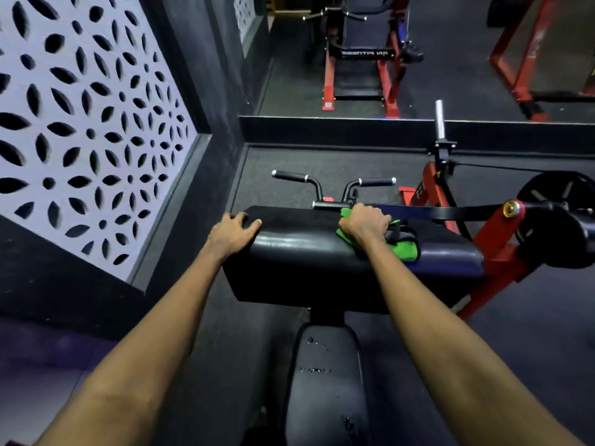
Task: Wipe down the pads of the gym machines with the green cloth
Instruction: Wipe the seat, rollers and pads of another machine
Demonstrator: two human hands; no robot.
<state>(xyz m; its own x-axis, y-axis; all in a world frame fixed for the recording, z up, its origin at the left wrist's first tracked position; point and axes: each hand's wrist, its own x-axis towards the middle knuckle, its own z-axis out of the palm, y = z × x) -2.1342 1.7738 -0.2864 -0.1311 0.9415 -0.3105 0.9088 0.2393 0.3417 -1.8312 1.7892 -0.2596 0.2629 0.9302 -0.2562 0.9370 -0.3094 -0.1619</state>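
Note:
A wide black arm pad of a red-framed gym machine lies in front of me. My right hand presses the green cloth down on the pad's top, right of centre; its fingers curl over the cloth. My left hand rests on the pad's left upper corner, fingers spread over the edge. Below the pad, a narrow black seat pad runs toward me, with worn spots on it.
Two black handlebar grips stick up just behind the pad. The red frame and a black weight plate stand on the right. A patterned wall panel is close on the left. A mirror ahead reflects the machine.

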